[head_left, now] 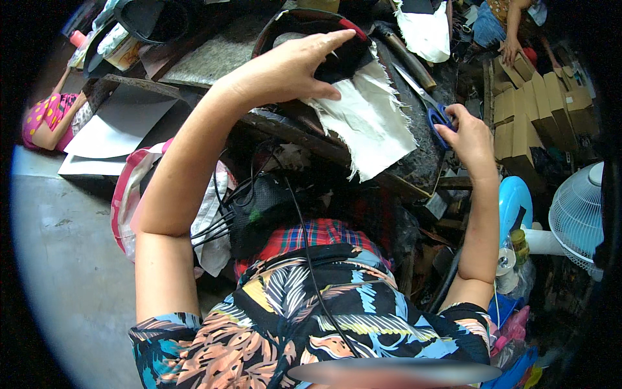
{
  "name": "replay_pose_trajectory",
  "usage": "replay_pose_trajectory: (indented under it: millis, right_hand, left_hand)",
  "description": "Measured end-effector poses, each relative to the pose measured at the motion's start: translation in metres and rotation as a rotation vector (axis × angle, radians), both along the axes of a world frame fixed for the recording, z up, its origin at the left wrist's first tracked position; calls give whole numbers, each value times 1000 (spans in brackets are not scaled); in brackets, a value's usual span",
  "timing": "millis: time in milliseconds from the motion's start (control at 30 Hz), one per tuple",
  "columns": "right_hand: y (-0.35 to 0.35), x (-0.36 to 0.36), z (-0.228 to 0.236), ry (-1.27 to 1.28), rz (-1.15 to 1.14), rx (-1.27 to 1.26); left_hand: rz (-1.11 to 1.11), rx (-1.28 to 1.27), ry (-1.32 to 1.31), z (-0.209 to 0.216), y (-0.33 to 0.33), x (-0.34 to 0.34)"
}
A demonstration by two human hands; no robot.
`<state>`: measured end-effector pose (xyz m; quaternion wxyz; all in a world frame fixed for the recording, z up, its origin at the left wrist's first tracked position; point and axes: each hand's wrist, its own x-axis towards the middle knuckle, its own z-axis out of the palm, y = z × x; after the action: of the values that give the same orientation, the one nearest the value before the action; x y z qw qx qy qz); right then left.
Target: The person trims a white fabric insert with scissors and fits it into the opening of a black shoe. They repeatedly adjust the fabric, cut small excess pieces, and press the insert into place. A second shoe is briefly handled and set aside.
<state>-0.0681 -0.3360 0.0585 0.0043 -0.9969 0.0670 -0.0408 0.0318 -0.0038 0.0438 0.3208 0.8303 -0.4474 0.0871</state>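
Note:
My left hand (285, 68) reaches over a dark, curved piece with a red edge (353, 55), its fingers stretched out and the thumb apart. A white cloth with frayed edges (372, 133) lies beside the thumb and hangs over the near edge of the dark workbench (424, 168). Whether the hand touches the dark piece or the cloth is hard to tell. To the right, my right hand (474, 142) is closed on the blue handles of a pair of scissors (435, 117). Their blades point away to the upper left, over the bench, apart from the cloth.
A dark cylindrical bar (407, 57) and another frayed white cloth (424, 29) lie farther back. Cardboard boxes (525, 123) and a white fan (580, 211) stand at right. White sheets (116, 126) lie at left. Other people's arms show at upper left and upper right.

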Motion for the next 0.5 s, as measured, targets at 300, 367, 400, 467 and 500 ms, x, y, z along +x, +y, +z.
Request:
replay_pose_trajectory:
  millis: [300,367,400,467,500]
  right_hand:
    - [97,82,-16,-232,247,222]
    - [103,112,-29,-227,244,239]
    - [100,123,-35,-273,250,263]
    - [95,138,-48,-210,284,372]
    - [91,144,-53,-214,307,425]
  left_hand:
    - [119,304,-190,-17,-40,-12]
    - [164,355,-301,-31,-40,-20]
    - [170,389,-405,-38,-35,-23]
    - [67,352,-424,-45,-24,-23]
    - [7,360,-440,-46,-20,-23]
